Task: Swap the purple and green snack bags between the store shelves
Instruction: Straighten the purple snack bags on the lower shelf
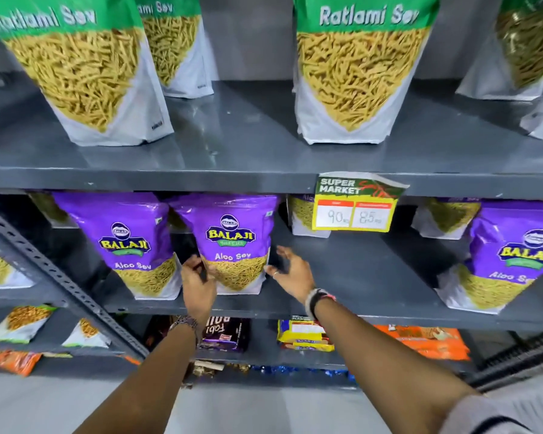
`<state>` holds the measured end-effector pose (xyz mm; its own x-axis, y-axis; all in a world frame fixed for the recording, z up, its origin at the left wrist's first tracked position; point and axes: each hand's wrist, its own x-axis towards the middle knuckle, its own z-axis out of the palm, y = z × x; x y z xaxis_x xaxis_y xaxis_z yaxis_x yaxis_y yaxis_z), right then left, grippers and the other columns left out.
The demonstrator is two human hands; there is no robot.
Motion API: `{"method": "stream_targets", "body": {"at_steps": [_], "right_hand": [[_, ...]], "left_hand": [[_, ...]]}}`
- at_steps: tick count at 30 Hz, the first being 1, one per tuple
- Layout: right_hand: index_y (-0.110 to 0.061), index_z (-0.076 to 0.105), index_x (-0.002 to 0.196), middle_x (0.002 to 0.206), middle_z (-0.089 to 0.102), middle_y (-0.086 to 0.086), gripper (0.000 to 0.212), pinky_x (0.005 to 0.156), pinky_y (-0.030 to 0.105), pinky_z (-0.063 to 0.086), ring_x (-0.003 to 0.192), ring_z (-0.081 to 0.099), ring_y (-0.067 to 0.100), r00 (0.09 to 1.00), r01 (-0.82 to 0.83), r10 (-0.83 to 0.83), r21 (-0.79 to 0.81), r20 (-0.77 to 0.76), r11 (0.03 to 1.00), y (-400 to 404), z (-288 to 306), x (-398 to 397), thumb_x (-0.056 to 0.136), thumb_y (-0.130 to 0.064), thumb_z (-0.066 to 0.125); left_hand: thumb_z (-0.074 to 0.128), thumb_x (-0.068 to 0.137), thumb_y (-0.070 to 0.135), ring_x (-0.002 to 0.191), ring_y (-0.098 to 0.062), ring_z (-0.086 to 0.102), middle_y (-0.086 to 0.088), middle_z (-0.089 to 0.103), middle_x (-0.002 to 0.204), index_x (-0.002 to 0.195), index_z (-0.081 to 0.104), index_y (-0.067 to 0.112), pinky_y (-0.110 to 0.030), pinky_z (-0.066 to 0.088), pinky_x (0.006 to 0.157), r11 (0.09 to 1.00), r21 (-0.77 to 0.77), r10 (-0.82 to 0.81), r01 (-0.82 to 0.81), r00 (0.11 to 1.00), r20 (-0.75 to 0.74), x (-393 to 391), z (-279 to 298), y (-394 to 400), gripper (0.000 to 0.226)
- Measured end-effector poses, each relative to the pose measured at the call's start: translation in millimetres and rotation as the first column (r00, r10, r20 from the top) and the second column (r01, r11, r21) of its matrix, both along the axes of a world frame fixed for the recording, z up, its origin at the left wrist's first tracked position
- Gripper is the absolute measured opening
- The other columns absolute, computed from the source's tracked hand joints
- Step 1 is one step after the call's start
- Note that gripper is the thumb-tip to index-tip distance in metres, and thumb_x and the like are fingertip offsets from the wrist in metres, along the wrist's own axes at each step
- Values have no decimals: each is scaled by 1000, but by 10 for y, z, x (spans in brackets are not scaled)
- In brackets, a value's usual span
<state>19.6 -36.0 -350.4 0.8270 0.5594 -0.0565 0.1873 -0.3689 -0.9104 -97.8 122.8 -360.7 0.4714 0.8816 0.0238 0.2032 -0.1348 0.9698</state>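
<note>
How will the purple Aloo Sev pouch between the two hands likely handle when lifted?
The glossy purple stand-up Aloo Sev pouch looks puffed and creased, so probably light and yielding. Its shiny film may slip. The left hand touches its edge; the right hand is open beside it.

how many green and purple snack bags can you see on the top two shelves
green Ratlami Sev bags on the upper shelf: 4, counting the front left bag and the front middle bag
purple Aloo Sev bags on the lower shelf: 4, counting the one between the left hand and right hand, at
total: 8
other bags behind are too hidden to count
</note>
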Motion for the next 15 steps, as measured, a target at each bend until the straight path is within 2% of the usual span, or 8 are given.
{"method": "stream_targets", "body": {"at_steps": [2, 4, 6, 8, 9, 11, 13, 15], "right_hand": [[-19, 56, 118, 119, 68, 5, 47, 98, 34, 47, 110, 62, 20, 997, -4, 7, 42, -81, 999, 157, -21, -38, 75, -27, 73], [-19, 57, 111, 114, 69, 7, 41, 98, 44, 49, 106, 64, 22, 989, 7, 6, 89, -145, 996, 250, -38, -80, 75, -27, 74], [-20, 58, 103, 110, 70, 11, 32, 97, 48, 49, 104, 65, 25, 986, 40, -18, 130, -167, 991, 269, -46, -103, 75, -24, 74], [-21, 57, 91, 104, 71, 17, 22, 94, 48, 51, 100, 66, 32, 983, 93, -66, 159, -171, 983, 213, -49, -97, 75, -19, 73], [-19, 57, 87, 101, 71, 18, 19, 91, 46, 52, 99, 66, 35, 982, 114, -86, 165, -169, 980, 156, -46, -85, 76, -17, 73], [-24, 58, 83, 95, 71, 10, 17, 85, 35, 55, 94, 67, 31, 979, 142, -113, 172, -168, 975, 3, -30, -54, 77, -15, 72], [-29, 56, 79, 92, 70, 5, 21, 80, 25, 54, 92, 67, 27, 975, 178, -151, 165, -164, 970, -175, -10, -7, 77, -15, 72], [-28, 54, 80, 96, 71, 10, 23, 85, 36, 53, 97, 66, 33, 963, 237, -213, 147, -165, 960, -359, 11, 60, 77, -12, 70]], "left_hand": [[56, 84, 1, 99, -34, 59, -22, 61, 108, 126, 38, -5, -44, 45, 94, 996, 8, -82, 83, 993, -88, -16, -49, 70, 46], [56, 83, -4, 84, -20, 57, -9, 60, 96, 130, 39, -1, -26, 49, 83, 982, -25, -187, 186, 979, -79, -32, -68, 90, 50], [55, 79, -14, 76, 1, 59, -5, 57, 97, 125, 40, -7, -4, 46, 71, 980, -19, -196, 196, 980, -29, 8, -114, 127, 49], [56, 73, -23, 70, 17, 58, -8, 54, 100, 121, 37, -13, -1, 45, 67, 983, -11, -185, 185, 982, 24, 64, -152, 155, 53], [58, 71, -23, 71, 17, 58, -10, 54, 101, 122, 36, -13, -4, 46, 69, 979, -12, -201, 201, 979, 25, 91, -149, 154, 56], [65, 69, -17, 88, -4, 61, -12, 56, 106, 127, 35, -7, -22, 47, 83, 965, -21, -260, 260, 965, -32, 145, -141, 100, 67], [72, 68, -8, 96, -17, 57, -12, 61, 107, 130, 38, 2, -34, 44, 91, 947, -39, -320, 318, 943, -90, 225, -148, -15, 72], [76, 66, -2, 95, -20, 59, -13, 64, 107, 125, 44, 5, -34, 46, 89, 930, -54, -368, 364, 923, -116, 334, -145, -181, 67]]}}
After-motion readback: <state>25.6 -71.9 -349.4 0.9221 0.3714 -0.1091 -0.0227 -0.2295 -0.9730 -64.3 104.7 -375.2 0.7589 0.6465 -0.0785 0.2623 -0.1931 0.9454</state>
